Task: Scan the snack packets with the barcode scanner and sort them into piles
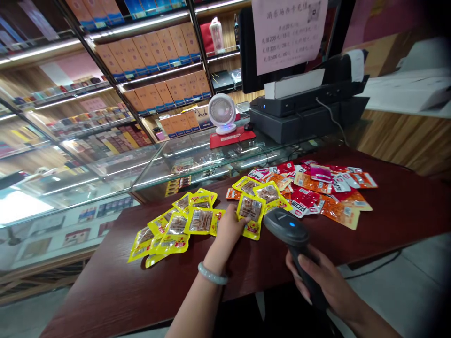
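Note:
My right hand [320, 272] is wrapped round the handle of a black barcode scanner [287, 227], which has a blue light on top. The scanner's head is just right of a yellow snack packet [251, 206] with a clear window showing brown food. My left hand [230, 227], with a pale bangle at the wrist, grips this packet at its left edge, thumb over the front; the other fingers are partly hidden. Left of that hand lies a spread pile of similar yellow packets [176, 224]. More yellow packets [267, 192] lie just behind the held one.
Red, white and orange packets [317, 188] are heaped on the right of the dark red table [116, 281]. Behind it stand a glass display counter [197, 145], a small white fan [221, 112], a monitor with a pink notice [291, 35] and a black cash drawer [282, 124]. Boxed goods fill the shelves.

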Action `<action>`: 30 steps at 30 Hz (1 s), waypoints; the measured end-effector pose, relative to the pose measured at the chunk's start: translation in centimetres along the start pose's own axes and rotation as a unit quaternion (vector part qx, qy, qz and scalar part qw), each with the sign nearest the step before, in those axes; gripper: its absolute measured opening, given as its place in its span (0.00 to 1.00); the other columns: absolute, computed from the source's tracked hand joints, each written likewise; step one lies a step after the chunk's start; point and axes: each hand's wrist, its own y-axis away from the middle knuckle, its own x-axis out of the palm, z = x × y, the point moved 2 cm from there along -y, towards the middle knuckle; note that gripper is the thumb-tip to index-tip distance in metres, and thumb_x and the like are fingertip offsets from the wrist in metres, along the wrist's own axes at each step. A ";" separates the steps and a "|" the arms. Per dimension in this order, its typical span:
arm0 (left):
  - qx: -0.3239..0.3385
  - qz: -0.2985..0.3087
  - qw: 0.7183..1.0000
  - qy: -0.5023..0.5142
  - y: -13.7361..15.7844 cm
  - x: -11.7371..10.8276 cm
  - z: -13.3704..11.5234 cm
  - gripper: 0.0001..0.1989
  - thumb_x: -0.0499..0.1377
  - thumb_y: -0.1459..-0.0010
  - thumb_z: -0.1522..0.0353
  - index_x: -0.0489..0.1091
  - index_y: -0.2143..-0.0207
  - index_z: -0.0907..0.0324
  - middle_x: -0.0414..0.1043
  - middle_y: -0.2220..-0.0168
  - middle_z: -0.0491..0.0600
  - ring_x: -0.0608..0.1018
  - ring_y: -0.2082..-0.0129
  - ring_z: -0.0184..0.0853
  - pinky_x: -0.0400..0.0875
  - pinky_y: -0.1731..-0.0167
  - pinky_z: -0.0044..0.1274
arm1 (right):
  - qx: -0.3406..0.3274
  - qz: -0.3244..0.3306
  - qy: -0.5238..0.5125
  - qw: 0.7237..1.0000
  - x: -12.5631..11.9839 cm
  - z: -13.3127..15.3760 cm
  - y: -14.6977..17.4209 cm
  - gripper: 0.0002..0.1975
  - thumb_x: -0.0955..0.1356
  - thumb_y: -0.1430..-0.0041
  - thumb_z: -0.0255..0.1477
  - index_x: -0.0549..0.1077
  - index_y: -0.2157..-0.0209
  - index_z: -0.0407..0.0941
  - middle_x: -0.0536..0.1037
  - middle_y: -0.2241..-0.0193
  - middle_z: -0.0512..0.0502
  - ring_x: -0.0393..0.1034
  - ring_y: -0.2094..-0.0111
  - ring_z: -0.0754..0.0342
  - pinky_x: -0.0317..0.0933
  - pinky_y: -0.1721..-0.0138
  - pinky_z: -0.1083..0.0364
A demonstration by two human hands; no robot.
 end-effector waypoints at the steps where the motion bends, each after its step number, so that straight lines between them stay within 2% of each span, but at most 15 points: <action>1: -0.002 -0.002 1.000 -0.025 0.3 -0.4 0.3 0.17 0.67 0.51 0.66 0.67 0.59 0.55 0.77 0.64 0.52 0.78 0.62 0.44 0.63 0.64 0.26 | 0.001 0.005 -0.005 1.000 0.1 0.0 -0.2 0.19 0.69 0.39 0.46 0.68 0.70 0.44 0.65 0.77 0.56 0.59 0.86 0.65 0.56 0.86 0.64; 4: 0.006 -0.012 0.990 -0.138 1.1 -1.3 0.8 0.16 0.64 0.46 0.65 0.64 0.56 0.56 0.77 0.61 0.54 0.78 0.60 0.44 0.63 0.64 0.26 | 0.006 0.019 -0.023 1.000 0.4 -0.2 -0.6 0.17 0.69 0.38 0.44 0.67 0.69 0.45 0.66 0.76 0.56 0.59 0.86 0.65 0.56 0.85 0.64; 7: 0.028 -0.023 0.981 -0.190 1.6 -1.9 0.8 0.17 0.62 0.45 0.66 0.63 0.54 0.57 0.76 0.59 0.56 0.78 0.58 0.45 0.64 0.62 0.28 | 0.008 0.023 -0.037 0.999 0.6 -0.5 -0.8 0.15 0.69 0.37 0.43 0.68 0.63 0.46 0.67 0.74 0.56 0.60 0.86 0.65 0.57 0.86 0.64; 10: 0.045 -0.038 0.980 -0.192 1.8 -1.8 0.7 0.15 0.62 0.45 0.66 0.63 0.56 0.57 0.76 0.59 0.55 0.78 0.57 0.45 0.64 0.60 0.28 | 0.007 0.021 -0.038 0.999 0.8 -0.6 -0.9 0.16 0.70 0.38 0.43 0.67 0.59 0.46 0.67 0.73 0.56 0.60 0.86 0.65 0.57 0.86 0.63; 14: 0.057 -0.074 0.989 -0.113 1.9 -2.7 1.1 0.14 0.63 0.46 0.66 0.63 0.59 0.55 0.76 0.61 0.52 0.78 0.58 0.44 0.66 0.60 0.28 | 0.004 0.030 -0.026 0.999 1.0 -0.7 -0.8 0.17 0.70 0.39 0.45 0.68 0.66 0.45 0.67 0.74 0.56 0.59 0.86 0.66 0.56 0.86 0.64; 16: 0.039 -0.109 0.991 -0.065 1.8 -4.6 1.9 0.15 0.63 0.47 0.65 0.64 0.58 0.54 0.76 0.62 0.50 0.78 0.60 0.43 0.67 0.62 0.28 | 0.002 0.032 -0.017 0.999 1.0 -0.6 -0.7 0.18 0.70 0.39 0.45 0.68 0.66 0.44 0.67 0.75 0.56 0.59 0.85 0.66 0.56 0.86 0.64; 18: 0.005 -0.156 0.986 -0.056 1.8 -7.6 3.1 0.16 0.63 0.47 0.61 0.65 0.57 0.53 0.76 0.62 0.50 0.78 0.61 0.43 0.68 0.62 0.29 | 0.002 0.031 -0.008 0.999 0.9 -0.5 -0.6 0.18 0.70 0.40 0.46 0.69 0.66 0.44 0.67 0.75 0.56 0.59 0.85 0.66 0.56 0.86 0.65; 20: -0.034 -0.210 0.969 -0.123 1.8 -10.9 4.2 0.19 0.62 0.46 0.58 0.66 0.54 0.54 0.76 0.59 0.52 0.78 0.58 0.45 0.69 0.59 0.32 | 0.008 0.030 -0.003 1.000 0.9 -0.4 -0.5 0.19 0.71 0.40 0.46 0.69 0.66 0.44 0.67 0.76 0.57 0.59 0.85 0.66 0.56 0.85 0.65; 21: -0.045 -0.249 0.952 -0.169 1.8 -12.3 4.4 0.22 0.62 0.46 0.57 0.66 0.52 0.56 0.75 0.56 0.54 0.76 0.54 0.47 0.68 0.55 0.35 | 0.011 0.028 -0.002 1.000 0.8 -0.4 -0.6 0.20 0.71 0.41 0.47 0.69 0.66 0.43 0.66 0.76 0.57 0.59 0.85 0.66 0.56 0.85 0.65; 23: -0.044 -0.312 0.917 -0.246 1.7 -13.8 4.0 0.27 0.61 0.45 0.55 0.65 0.47 0.59 0.73 0.49 0.58 0.72 0.46 0.51 0.64 0.48 0.39 | 0.017 0.024 -0.002 1.000 0.5 -0.5 -0.7 0.20 0.70 0.41 0.47 0.69 0.65 0.43 0.66 0.76 0.57 0.59 0.85 0.66 0.56 0.85 0.65; 24: -0.032 -0.323 0.908 -0.264 1.5 -13.8 3.4 0.28 0.60 0.44 0.55 0.64 0.45 0.59 0.71 0.47 0.59 0.71 0.44 0.51 0.63 0.46 0.39 | 0.018 0.023 -0.003 1.000 0.4 -0.6 -0.7 0.20 0.70 0.41 0.47 0.69 0.65 0.43 0.66 0.77 0.57 0.59 0.85 0.66 0.56 0.85 0.65; 26: 0.014 -0.284 0.922 -0.262 0.9 -11.8 1.5 0.26 0.59 0.42 0.55 0.67 0.46 0.59 0.73 0.47 0.58 0.72 0.45 0.49 0.64 0.46 0.37 | 0.018 0.022 -0.007 1.000 0.1 -0.9 -0.8 0.20 0.70 0.41 0.48 0.69 0.66 0.43 0.65 0.77 0.58 0.58 0.85 0.66 0.56 0.85 0.65; 28: 0.076 -0.184 0.949 -0.243 0.1 -7.9 -1.0 0.20 0.58 0.41 0.54 0.72 0.54 0.57 0.76 0.53 0.54 0.75 0.51 0.44 0.66 0.49 0.33 | 0.009 0.020 -0.004 1.000 -0.3 -1.1 -0.7 0.21 0.70 0.42 0.48 0.69 0.67 0.43 0.65 0.78 0.58 0.58 0.85 0.66 0.55 0.85 0.65; 29: 0.111 -0.137 0.953 -0.246 -0.2 -5.6 -2.4 0.19 0.56 0.40 0.52 0.74 0.57 0.56 0.77 0.57 0.53 0.76 0.53 0.43 0.67 0.51 0.32 | 0.005 0.016 0.002 1.000 -0.5 -1.1 -0.6 0.22 0.70 0.42 0.49 0.69 0.67 0.43 0.65 0.78 0.57 0.58 0.85 0.65 0.54 0.85 0.65; 30: 0.134 -0.115 0.950 -0.258 -0.4 -3.3 -3.6 0.22 0.55 0.40 0.49 0.74 0.59 0.57 0.77 0.58 0.54 0.76 0.54 0.44 0.67 0.52 0.32 | 0.002 0.011 0.008 1.000 -0.6 -1.1 -0.4 0.22 0.70 0.42 0.50 0.69 0.67 0.43 0.64 0.79 0.57 0.58 0.85 0.65 0.53 0.85 0.64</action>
